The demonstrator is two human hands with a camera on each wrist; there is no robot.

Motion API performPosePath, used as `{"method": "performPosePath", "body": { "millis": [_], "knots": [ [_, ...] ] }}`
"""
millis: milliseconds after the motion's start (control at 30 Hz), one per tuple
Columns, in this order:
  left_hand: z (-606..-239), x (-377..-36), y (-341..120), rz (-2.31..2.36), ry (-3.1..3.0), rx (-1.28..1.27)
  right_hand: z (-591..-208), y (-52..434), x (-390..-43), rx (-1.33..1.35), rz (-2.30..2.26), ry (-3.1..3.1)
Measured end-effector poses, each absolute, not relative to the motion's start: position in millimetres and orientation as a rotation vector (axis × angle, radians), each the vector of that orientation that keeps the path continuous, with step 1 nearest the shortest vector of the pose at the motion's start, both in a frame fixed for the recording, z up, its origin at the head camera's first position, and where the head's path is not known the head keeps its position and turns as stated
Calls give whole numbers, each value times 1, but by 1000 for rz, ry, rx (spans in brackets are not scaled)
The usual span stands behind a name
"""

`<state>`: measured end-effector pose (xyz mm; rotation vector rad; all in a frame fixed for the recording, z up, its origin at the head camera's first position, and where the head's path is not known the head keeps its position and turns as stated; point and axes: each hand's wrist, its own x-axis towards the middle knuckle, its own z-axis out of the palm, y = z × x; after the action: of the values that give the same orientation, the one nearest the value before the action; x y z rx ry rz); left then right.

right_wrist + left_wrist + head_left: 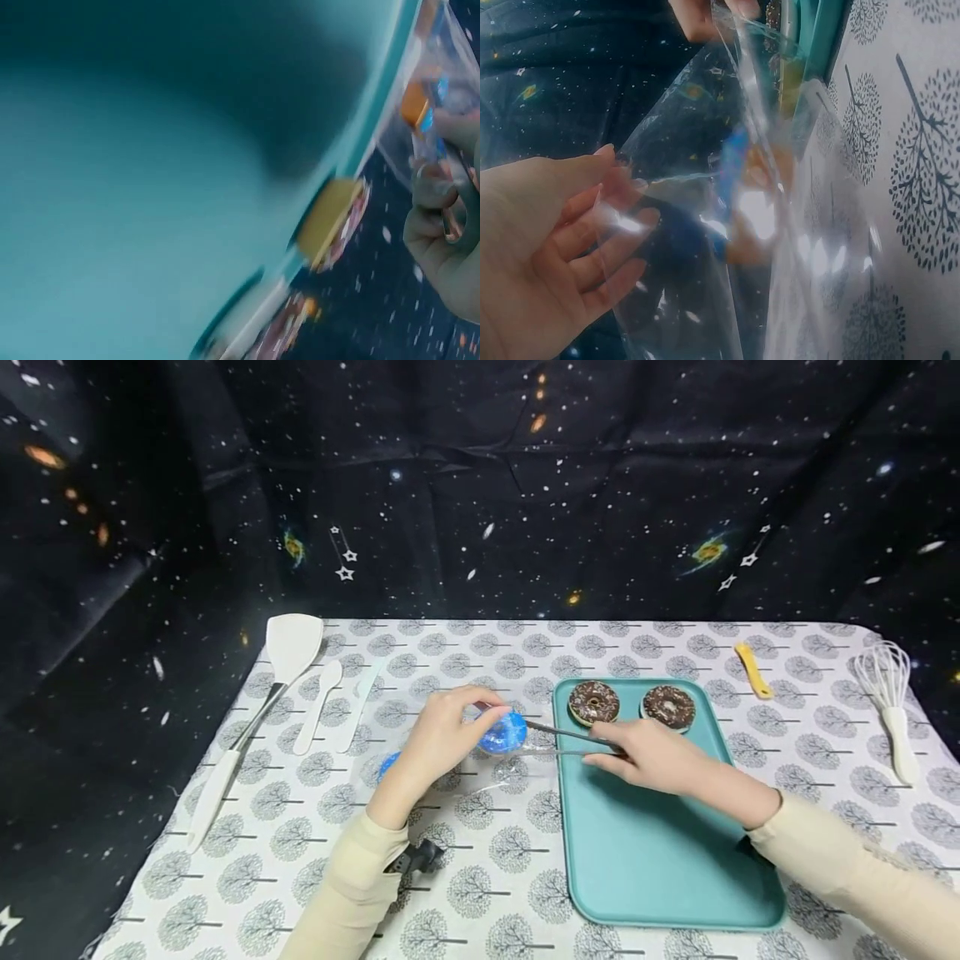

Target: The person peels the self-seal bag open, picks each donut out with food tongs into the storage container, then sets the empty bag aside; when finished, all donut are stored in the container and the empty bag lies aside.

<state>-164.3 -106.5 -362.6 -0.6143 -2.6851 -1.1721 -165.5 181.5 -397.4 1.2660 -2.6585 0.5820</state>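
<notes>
A blue-iced doughnut [504, 732] lies in or at the mouth of a clear plastic bag [682, 292], left of the tray. My left hand [444, 733] pinches the bag's edge between thumb and forefinger, its other fingers loose behind the film. Metal tongs [562, 732] are gripped in my right hand [652, 753], above the tray's left edge. Their tips reach left to either side of this doughnut; whether they touch it cannot be told. Another blue-iced doughnut [387, 765] shows partly behind my left wrist.
Two chocolate doughnuts, one left [581, 703] and one right [666, 720], sit at the back of the teal tray [660, 860]. Leftward lie a white spatula [294, 647], spoon [315, 714] and pale knife [360, 710]. A yellow tool [752, 670] and whisk [896, 727] lie right.
</notes>
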Motion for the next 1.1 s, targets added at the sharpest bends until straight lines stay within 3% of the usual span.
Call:
{"method": "performPosePath", "body": {
  "millis": [633, 1100],
  "knots": [
    [-360, -164, -110, -1131, -2669, -642, -388, 286, -103, 1025, 544, -2772],
    [-361, -164, -109, -1152, -2698, -652, -408, 318, -70, 1063, 596, -2811]
  ]
}}
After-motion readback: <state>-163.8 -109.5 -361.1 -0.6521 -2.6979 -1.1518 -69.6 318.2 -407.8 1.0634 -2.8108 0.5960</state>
